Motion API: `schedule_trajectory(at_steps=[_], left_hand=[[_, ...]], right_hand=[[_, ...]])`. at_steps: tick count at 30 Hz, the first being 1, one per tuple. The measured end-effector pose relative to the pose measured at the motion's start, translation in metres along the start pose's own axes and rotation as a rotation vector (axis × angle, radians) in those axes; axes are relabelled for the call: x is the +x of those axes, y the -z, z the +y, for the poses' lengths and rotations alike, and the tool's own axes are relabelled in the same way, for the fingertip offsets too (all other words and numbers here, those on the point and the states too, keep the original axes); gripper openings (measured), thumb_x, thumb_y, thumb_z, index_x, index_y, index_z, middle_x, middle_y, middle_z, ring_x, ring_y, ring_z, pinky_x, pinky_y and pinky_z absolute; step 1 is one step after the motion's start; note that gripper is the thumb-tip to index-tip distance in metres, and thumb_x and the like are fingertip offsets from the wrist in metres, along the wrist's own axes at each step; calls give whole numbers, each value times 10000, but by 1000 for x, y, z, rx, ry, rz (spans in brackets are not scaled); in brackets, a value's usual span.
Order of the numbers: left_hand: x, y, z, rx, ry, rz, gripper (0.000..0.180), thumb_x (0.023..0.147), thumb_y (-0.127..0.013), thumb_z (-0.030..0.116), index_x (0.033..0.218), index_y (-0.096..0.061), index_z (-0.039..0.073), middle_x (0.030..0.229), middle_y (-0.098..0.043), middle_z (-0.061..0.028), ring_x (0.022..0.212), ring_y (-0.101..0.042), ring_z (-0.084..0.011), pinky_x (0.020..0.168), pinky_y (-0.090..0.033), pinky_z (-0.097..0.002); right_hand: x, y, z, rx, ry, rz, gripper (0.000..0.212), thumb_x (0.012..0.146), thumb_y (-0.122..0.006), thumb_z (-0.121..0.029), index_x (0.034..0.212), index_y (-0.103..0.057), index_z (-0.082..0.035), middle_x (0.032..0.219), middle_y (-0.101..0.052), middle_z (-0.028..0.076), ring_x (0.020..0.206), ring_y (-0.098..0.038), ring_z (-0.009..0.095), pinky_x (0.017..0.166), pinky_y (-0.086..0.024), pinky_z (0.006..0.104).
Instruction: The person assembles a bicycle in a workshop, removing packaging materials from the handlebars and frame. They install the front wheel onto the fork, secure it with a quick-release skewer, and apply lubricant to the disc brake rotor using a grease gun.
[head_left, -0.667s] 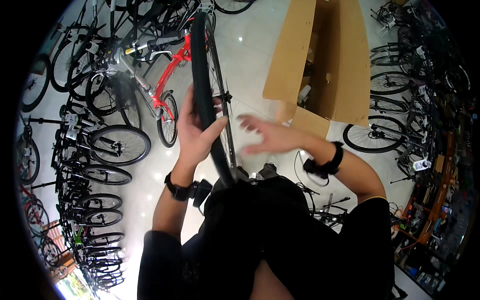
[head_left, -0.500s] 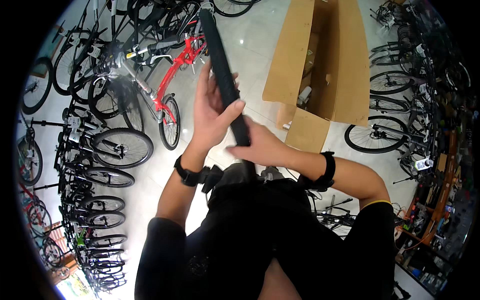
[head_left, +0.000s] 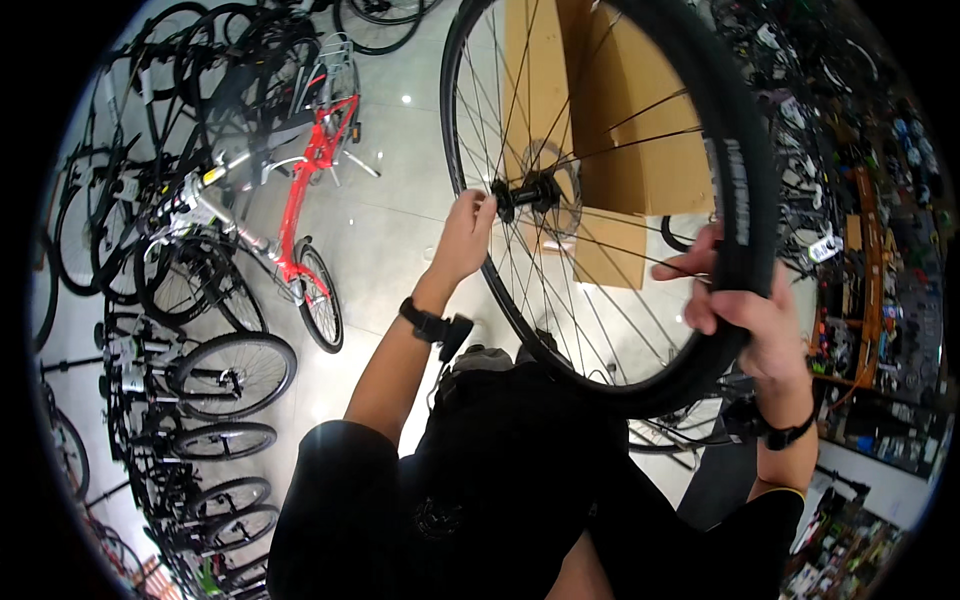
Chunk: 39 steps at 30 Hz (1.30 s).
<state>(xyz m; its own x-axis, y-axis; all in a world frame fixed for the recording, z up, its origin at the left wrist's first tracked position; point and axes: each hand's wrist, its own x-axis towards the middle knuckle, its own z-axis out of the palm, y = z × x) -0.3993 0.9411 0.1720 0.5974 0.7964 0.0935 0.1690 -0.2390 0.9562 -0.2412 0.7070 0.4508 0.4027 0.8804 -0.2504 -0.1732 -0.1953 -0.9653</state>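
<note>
A large black bicycle wheel point(head_left: 530, 197) with thin dark spokes was held up above the floor in front of the person, turned at a slant so that its round outline looked oval. Its thick black rubber tyre point(head_left: 748, 170) bore pale lettering on the sidewall, and its narrow black rim had a dull sheen. At the wheel's centre sat a black cylindrical hub point(head_left: 535, 193), with a thin silvery disc rotor point(head_left: 573, 195) around its right part. The bare left hand point(head_left: 463, 240) had its grip drawn nearly closed, fingertips and thumb pinching the hub's left end. The bare right hand point(head_left: 758, 318) had its grip curled around the tyre and rim at the wheel's lower right, some fingers reaching in among the spokes.

Below the wheel spread a pale, glossy tiled floor point(head_left: 395, 250). An open brown cardboard box point(head_left: 640, 185) stood behind the wheel, partly seen through the spokes. Left of the wheel stood a bright red bicycle point(head_left: 293, 205), and farther left ran a dense row of dark bicycles point(head_left: 232, 380). Beyond the wheel's right side was a brown wooden ledge point(head_left: 868, 260) among cluttered small items, too small to tell apart.
</note>
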Motion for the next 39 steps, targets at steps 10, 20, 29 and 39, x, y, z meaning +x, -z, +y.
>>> schedule_trajectory(at_steps=[10, 20, 29, 39], left_hand=[[64, -102, 103, -72, -215, -34, 417, 1019, -453, 351, 825, -506, -15, 646, -492, -98, 599, -469, -173, 579, -418, -339], [110, -237, 68, -296, -102, -288, 388, 1029, -426, 333, 774, -459, 43, 587, -426, -2, 479, -433, -84, 433, -366, -261], [146, -236, 83, -293, -158, -549, 396, 1002, -468, 282, 746, -431, -18, 602, -503, -184, 550, -496, -364, 534, -397, -418], [197, -237, 74, -176, -891, -495, 360, 953, -533, 285, 755, -432, 1, 696, -416, -175, 648, -460, -381, 579, -398, -435]], right_hand=[[-65, 14, -34, -5, 228, 371, 533, 652, -594, -68, 1136, -464, 112, 957, -541, 152, 574, -578, 161, 931, -503, 458], [-48, 62, -38, -90, 152, 559, 439, 694, -557, -31, 1103, -494, 114, 679, -565, 81, 545, -563, 121, 980, -474, 448], [-12, 83, -63, -131, 117, 716, 640, 750, -610, -204, 1271, -421, 116, 955, -541, 155, 493, -560, 125, 922, -523, 440], [15, 76, -74, -187, 94, 786, 669, 780, -623, -275, 1246, -376, 137, 929, -603, 237, 485, -588, 153, 583, -512, 290]])
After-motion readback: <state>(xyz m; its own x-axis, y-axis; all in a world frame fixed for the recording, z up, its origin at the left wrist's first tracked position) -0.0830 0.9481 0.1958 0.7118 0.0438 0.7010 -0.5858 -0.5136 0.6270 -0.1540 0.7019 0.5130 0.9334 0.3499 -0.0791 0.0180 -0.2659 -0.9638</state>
